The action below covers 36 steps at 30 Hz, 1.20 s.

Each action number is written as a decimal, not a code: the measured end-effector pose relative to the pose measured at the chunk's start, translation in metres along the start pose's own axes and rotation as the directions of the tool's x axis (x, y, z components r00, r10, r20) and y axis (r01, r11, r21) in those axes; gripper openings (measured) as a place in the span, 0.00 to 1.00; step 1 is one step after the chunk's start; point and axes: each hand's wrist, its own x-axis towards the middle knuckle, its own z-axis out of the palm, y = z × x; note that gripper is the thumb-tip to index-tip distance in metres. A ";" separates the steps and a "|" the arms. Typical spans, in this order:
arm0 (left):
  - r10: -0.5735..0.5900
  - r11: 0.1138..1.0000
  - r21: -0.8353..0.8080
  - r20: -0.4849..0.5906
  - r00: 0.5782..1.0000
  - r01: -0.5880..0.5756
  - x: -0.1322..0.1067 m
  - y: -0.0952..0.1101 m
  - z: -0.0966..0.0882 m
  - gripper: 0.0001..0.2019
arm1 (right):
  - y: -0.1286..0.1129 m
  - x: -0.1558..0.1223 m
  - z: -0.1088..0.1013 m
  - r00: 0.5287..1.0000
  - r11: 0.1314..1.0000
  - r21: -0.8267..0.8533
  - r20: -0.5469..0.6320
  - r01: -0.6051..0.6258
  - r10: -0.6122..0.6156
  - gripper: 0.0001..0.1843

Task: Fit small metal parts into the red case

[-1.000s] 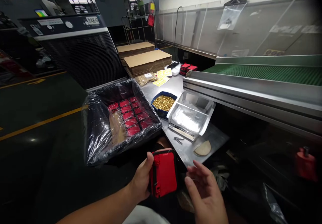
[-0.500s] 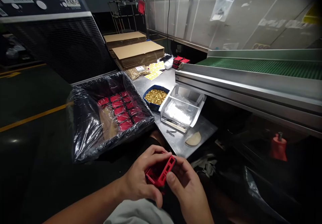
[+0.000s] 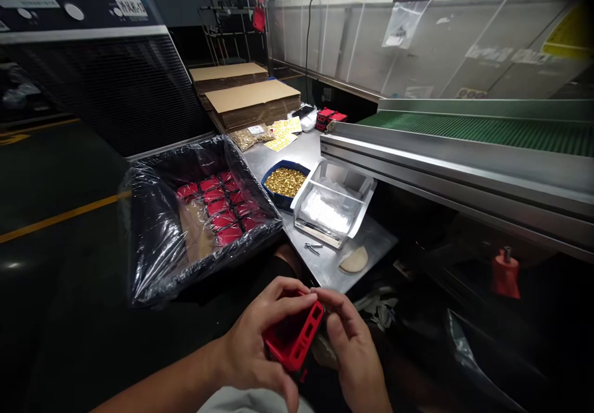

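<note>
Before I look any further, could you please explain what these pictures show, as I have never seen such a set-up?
Of course. The hands are a person's own, bare, and one head-worn camera, looking forward and down, takes every picture. The left hand holds a red box-like part; the right hand is at its far corner, its exact contact unclear. On the metal table are a blue tray of small gold-coloured pieces, a bin with clear plastic inside, and a half-round pale piece. To the left, a plastic-lined box contains red cases; to the right is a green belt.
</note>
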 end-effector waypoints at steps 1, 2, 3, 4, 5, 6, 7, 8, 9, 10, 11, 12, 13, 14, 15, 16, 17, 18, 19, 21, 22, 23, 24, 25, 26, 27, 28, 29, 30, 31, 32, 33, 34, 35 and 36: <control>0.005 1.000 -0.003 -0.005 1.000 -0.005 0.000 0.001 0.000 0.42 | 0.006 -0.002 -0.001 0.999 1.000 0.000 0.045 0.030 -0.030 0.31; 0.012 1.000 -0.001 -0.005 1.000 -0.012 -0.001 0.002 0.000 0.42 | 0.012 -0.005 -0.001 0.995 0.999 -0.021 0.085 0.048 -0.046 0.39; 0.022 1.000 0.007 0.002 1.000 -0.022 -0.001 0.003 -0.001 0.41 | 0.017 -0.009 0.000 0.992 0.996 -0.064 0.110 0.067 -0.060 0.45; 0.037 0.999 0.020 0.015 0.999 -0.038 -0.001 0.004 -0.001 0.41 | 0.021 -0.012 0.002 0.990 0.989 -0.121 0.119 0.086 -0.072 0.50; 0.056 0.998 0.039 0.030 0.998 -0.057 -0.001 0.006 -0.001 0.40 | 0.025 -0.014 0.003 0.991 0.978 -0.183 0.106 0.103 -0.085 0.52; 0.075 0.995 0.058 0.046 0.996 -0.077 -0.001 0.009 0.000 0.40 | 0.026 -0.016 0.005 0.991 0.965 -0.235 0.082 0.118 -0.102 0.52; 0.089 0.993 0.076 0.058 0.994 -0.094 0.000 0.011 0.000 0.39 | 0.027 -0.017 0.007 0.990 0.952 -0.274 0.066 0.136 -0.123 0.50; 0.099 0.991 0.088 0.065 0.993 -0.105 0.000 0.014 0.001 0.39 | 0.026 -0.017 0.008 0.987 0.940 -0.300 0.060 0.160 -0.149 0.48; 0.104 0.989 0.095 0.066 0.992 -0.110 0.000 0.017 0.002 0.38 | 0.025 -0.017 0.009 0.983 0.928 -0.323 0.056 0.183 -0.174 0.46; 0.106 0.989 0.097 0.062 0.992 -0.111 0.000 0.020 0.003 0.37 | 0.023 -0.016 0.009 0.978 0.914 -0.350 0.054 0.208 -0.202 0.46; 0.106 0.990 0.093 0.058 0.993 -0.111 0.000 0.022 0.004 0.36 | 0.022 -0.016 0.009 0.970 0.894 -0.378 0.061 0.242 -0.236 0.46; 0.106 0.990 0.086 0.060 0.993 -0.111 0.000 0.024 0.004 0.36 | 0.021 -0.015 0.009 0.960 0.874 -0.401 0.070 0.275 -0.270 0.46; 0.107 0.990 0.079 0.070 0.992 -0.113 0.000 0.025 0.005 0.35 | 0.021 -0.015 0.008 0.952 0.856 -0.422 0.070 0.298 -0.297 0.46; 0.108 0.991 0.075 0.086 0.990 -0.115 -0.001 0.026 0.005 0.35 | 0.022 -0.014 0.007 0.947 0.843 -0.439 0.062 0.310 -0.315 0.46; 0.109 0.990 0.075 0.106 0.988 -0.117 -0.002 0.026 0.005 0.34 | 0.022 -0.015 0.006 0.943 0.833 -0.456 0.052 0.315 -0.328 0.44; 0.109 0.990 0.080 0.129 0.986 -0.120 -0.002 0.025 0.005 0.34 | 0.023 -0.015 0.005 0.940 0.822 -0.472 0.043 0.318 -0.338 0.43; 0.108 0.989 0.089 0.147 0.983 -0.122 -0.003 0.024 0.005 0.33 | 0.024 -0.015 0.004 0.936 0.808 -0.491 0.044 0.326 -0.350 0.42; 0.111 0.987 0.098 0.154 0.982 -0.127 -0.003 0.023 0.005 0.33 | 0.025 -0.015 0.004 0.929 0.789 -0.511 0.050 0.340 -0.367 0.42; 0.121 0.984 0.109 0.154 0.981 -0.138 -0.004 0.021 0.005 0.34 | 0.026 -0.015 0.003 0.922 0.770 -0.531 0.061 0.354 -0.382 0.41; 0.149 0.976 0.133 0.156 0.976 -0.171 -0.004 0.018 0.005 0.37 | 0.027 -0.015 0.003 0.911 0.740 -0.557 0.079 0.377 -0.404 0.41; 0.160 0.972 0.148 0.164 0.973 -0.185 -0.004 0.017 0.005 0.39 | 0.027 -0.014 0.004 0.911 0.740 -0.558 0.079 0.376 -0.404 0.41; 0.164 0.967 0.167 0.180 0.970 -0.194 -0.004 0.015 0.004 0.41 | 0.027 -0.014 0.005 0.913 0.746 -0.552 0.074 0.373 -0.402 0.41; 0.161 0.961 0.189 0.198 0.967 -0.199 -0.004 0.014 0.003 0.42 | 0.026 -0.014 0.006 0.914 0.755 -0.541 0.071 0.372 -0.399 0.41; 0.157 0.956 0.212 0.212 0.965 -0.202 -0.004 0.012 0.001 0.42 | 0.025 -0.014 0.007 0.913 0.760 -0.529 0.073 0.377 -0.401 0.41; 0.154 0.952 0.231 0.211 0.965 -0.202 -0.004 0.010 0.000 0.44 | 0.024 -0.014 0.007 0.911 0.765 -0.516 0.080 0.386 -0.405 0.41; 0.150 0.950 0.244 0.197 0.969 -0.196 -0.005 0.008 -0.002 0.45 | 0.022 -0.014 0.006 0.912 0.771 -0.501 0.106 0.393 -0.396 0.41; 0.142 0.951 0.250 0.169 0.975 -0.182 -0.007 0.006 -0.003 0.46 | 0.020 -0.013 0.004 0.918 0.783 -0.482 0.155 0.393 -0.365 0.43; 0.128 0.956 0.247 0.127 0.984 -0.156 -0.009 0.004 -0.005 0.46 | 0.018 -0.010 0.000 0.926 0.804 -0.460 0.216 0.376 -0.309 0.45; 0.102 0.964 0.237 0.079 0.992 -0.118 -0.011 0.001 -0.006 0.47 | 0.016 -0.006 -0.004 0.928 0.826 -0.442 0.285 0.349 -0.240 0.46; 0.060 0.973 0.222 0.031 0.998 -0.065 -0.013 -0.001 -0.007 0.47 | 0.016 0.002 -0.009 0.925 0.831 -0.449 0.334 0.327 -0.183 0.45; 0.010 0.978 0.206 -0.012 1.000 -0.007 -0.016 -0.002 -0.009 0.46 | 0.016 0.011 -0.015 0.928 0.818 -0.487 0.344 0.307 -0.144 0.40; -0.041 0.980 0.192 -0.047 0.998 0.049 -0.018 -0.003 -0.010 0.46 | 0.018 0.024 -0.020 0.940 0.784 -0.547 0.313 0.293 -0.133 0.33; -0.089 0.978 0.181 -0.075 0.993 0.102 -0.021 -0.004 -0.012 0.46 | 0.021 0.039 -0.024 0.960 0.720 -0.638 0.230 0.273 -0.160 0.24; -0.128 0.974 0.176 -0.096 0.987 0.143 -0.023 -0.004 -0.014 0.46 | 0.026 0.055 -0.027 0.972 0.660 -0.715 0.137 0.230 -0.189 0.19; -0.154 0.969 0.179 -0.110 0.982 0.172 -0.024 -0.004 -0.015 0.46 | 0.031 0.072 -0.029 0.975 0.609 -0.771 0.066 0.184 -0.211 0.17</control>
